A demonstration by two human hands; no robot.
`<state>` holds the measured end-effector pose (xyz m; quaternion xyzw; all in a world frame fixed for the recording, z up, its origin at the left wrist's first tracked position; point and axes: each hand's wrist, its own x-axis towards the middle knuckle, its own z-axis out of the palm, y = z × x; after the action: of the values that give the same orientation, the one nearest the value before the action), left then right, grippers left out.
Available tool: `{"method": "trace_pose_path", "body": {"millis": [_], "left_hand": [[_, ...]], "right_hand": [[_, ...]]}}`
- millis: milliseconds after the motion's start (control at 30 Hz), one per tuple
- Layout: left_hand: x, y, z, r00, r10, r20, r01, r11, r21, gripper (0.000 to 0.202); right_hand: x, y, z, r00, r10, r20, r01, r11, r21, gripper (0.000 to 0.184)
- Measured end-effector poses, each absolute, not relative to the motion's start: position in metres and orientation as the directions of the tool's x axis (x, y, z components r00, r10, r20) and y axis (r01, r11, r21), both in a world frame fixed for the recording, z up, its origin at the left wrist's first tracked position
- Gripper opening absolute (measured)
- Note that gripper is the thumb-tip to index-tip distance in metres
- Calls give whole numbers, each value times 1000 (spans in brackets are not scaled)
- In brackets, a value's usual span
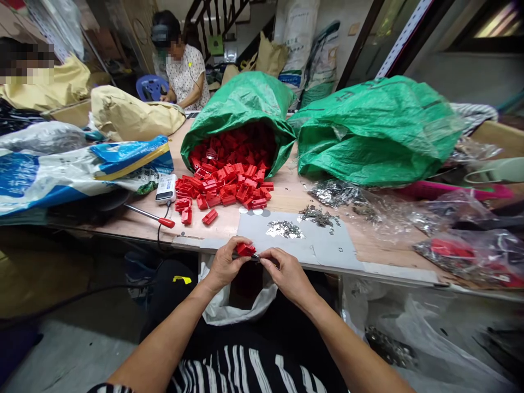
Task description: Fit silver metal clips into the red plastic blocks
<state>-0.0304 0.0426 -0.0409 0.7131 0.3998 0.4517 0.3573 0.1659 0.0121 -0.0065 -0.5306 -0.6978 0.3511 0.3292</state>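
My left hand [227,264] grips a small red plastic block [246,249] just off the table's front edge. My right hand [285,271] is closed in a pinch beside it, at a thin dark metallic piece [255,256] that touches the block; its exact kind is too small to make out. Under both hands hangs an open white sack [229,314]. Ahead on the table lies a heap of the same red blocks [229,185], spilling from a green woven sack [245,101]. On a grey sheet [327,245] rest shiny flat metal pieces [285,229] and a pile of darker small metal parts [320,216].
A second green sack [376,131] lies at right, near plastic bags of metal parts [475,256]. To the left are a red-handled tool [151,216], a white power bank [166,189] with a cable, and a blue-white bag [77,164]. Another person [186,71] sits across the table.
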Motion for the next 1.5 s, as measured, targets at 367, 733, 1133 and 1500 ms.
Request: {"method": "trace_pose_path", "body": {"millis": [367,733,1133,1500], "left_hand": [[-27,43,-40,244,915,320,194,-370,909,33],[-23,42,-38,227,928,295,227,-345,911,32],[-16,43,-40,205,928,313,319,-365,875,45],[-9,39,-38,155,917,368,339,-399,852,38]], "right_hand": [[168,13,-14,-198,978,73,482,162,-861,20],[166,13,-11,-200,977,80,530,177,-829,22],[150,23,11,-327,944,39,878,319,-358,19],[139,30,39,-412,908,-80,911,410,-41,28]]}}
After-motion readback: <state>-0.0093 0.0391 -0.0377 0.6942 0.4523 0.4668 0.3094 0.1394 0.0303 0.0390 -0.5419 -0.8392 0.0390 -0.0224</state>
